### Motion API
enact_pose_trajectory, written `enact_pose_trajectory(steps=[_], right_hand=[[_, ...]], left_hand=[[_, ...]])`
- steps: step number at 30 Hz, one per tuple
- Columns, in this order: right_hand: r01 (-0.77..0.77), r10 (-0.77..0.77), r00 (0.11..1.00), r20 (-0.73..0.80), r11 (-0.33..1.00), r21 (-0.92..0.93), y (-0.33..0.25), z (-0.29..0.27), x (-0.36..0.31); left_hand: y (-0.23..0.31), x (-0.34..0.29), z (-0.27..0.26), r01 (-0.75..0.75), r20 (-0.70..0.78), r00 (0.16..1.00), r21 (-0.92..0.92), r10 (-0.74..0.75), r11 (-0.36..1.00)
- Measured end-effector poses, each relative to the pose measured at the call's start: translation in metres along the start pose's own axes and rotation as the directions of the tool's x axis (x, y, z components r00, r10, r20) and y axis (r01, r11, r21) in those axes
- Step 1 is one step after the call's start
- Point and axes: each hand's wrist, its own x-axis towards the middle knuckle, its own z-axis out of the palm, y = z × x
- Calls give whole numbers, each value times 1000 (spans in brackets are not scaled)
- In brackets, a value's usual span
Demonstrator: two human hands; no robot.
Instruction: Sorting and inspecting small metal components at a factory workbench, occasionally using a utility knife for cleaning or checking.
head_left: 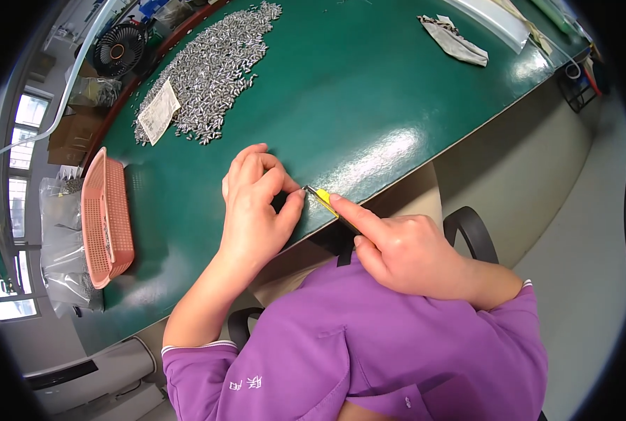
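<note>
My right hand (407, 251) grips a yellow and black utility knife (325, 202), forefinger laid along its back, blade tip pointing left at the table's near edge. My left hand (257, 203) rests on the green table (341, 91) with thumb and fingers pinched together right at the blade tip; whatever small piece is between them is hidden. Both hands work over the table edge, above my purple sleeves.
A big heap of small silver metal parts (211, 67) lies at the far left with a paper slip (160, 111) on it. A pink mesh basket (104, 217) stands at the left edge. A folded cloth (455, 41), a fan (120, 49) and plastic bags (63, 238) lie around.
</note>
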Motion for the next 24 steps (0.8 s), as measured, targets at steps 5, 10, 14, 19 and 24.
enact_pose_trajectory(steps=[5,10,14,19,24], right_hand=[[-11,6,995,104,999,43,0,-8,5],[-20,6,991,133,994,105,-1,-17,12],[-5,-12,988,156,995,103,3,-22,16],[-8,-10,978,208,996,88,-1,-24,18],[-9,8,996,89,1000,11,7,-30,20]], left_hand=[[-2,0,1,2,-5,1000,-6,-2,1000],[-2,1,1,15,14,1000,-81,-14,997],[-1,2,2,31,20,999,-103,-29,994],[-3,1,-1,25,28,999,-71,-23,997],[-4,-1,-3,-1,-40,999,-49,-1,999]])
